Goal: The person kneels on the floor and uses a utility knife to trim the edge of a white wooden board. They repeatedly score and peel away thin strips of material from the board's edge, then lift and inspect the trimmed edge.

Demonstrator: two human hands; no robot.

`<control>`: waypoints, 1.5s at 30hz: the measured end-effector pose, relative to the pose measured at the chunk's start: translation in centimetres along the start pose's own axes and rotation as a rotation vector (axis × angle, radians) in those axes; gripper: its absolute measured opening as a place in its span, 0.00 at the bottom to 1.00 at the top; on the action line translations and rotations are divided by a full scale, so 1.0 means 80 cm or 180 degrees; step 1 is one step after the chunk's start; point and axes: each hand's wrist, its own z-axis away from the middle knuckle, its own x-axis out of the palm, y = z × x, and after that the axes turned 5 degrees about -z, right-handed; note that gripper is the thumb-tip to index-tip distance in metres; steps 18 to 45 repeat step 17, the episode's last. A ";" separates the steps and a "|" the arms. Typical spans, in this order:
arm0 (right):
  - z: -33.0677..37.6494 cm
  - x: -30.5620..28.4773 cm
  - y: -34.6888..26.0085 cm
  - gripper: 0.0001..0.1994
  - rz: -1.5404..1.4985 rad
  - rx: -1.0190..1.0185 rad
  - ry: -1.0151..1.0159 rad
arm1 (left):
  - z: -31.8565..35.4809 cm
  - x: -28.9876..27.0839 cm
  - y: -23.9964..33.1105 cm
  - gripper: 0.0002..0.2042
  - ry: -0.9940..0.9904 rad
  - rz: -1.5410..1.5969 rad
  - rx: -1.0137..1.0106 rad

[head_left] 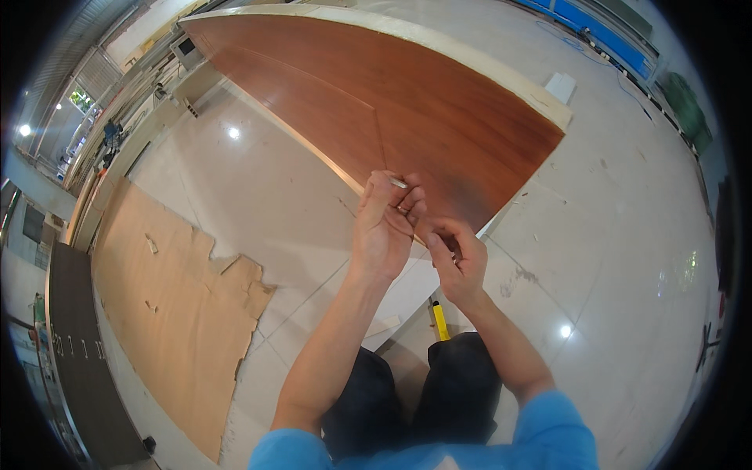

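My left hand [384,223] is raised, palm turned up, with its fingers curled in. Between its thumb and forefinger it grips a short silvery piece [399,182], too small to name. Just right of it and a little lower, my right hand [460,262] has its thumb and fingers bent together in a pinch. What they hold, if anything, is hidden. Behind both hands stretches a long reddish-brown wooden panel [439,102], whose near end lies by my fingers. A dark smudge marks its surface there.
A yellow tool with a black end [441,319] lies on the floor between my knees, by a white board [403,294]. Torn brown cardboard [172,305] covers floor on the left, near a dark cabinet [86,352]. A blue frame [587,31] stands far right.
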 end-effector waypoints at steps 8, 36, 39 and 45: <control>0.011 0.005 0.033 0.11 0.0624 -0.0251 -0.0651 | -0.006 -0.025 -0.011 0.15 0.0612 -0.0058 -0.0175; 0.070 0.003 -0.006 0.20 0.1397 -0.0428 -0.3245 | 0.071 -0.072 -0.004 0.20 0.2328 -0.1427 -0.0483; 0.070 0.003 -0.006 0.20 0.1397 -0.0428 -0.3245 | 0.071 -0.072 -0.004 0.20 0.2328 -0.1427 -0.0483; 0.070 0.003 -0.006 0.20 0.1397 -0.0428 -0.3245 | 0.071 -0.072 -0.004 0.20 0.2328 -0.1427 -0.0483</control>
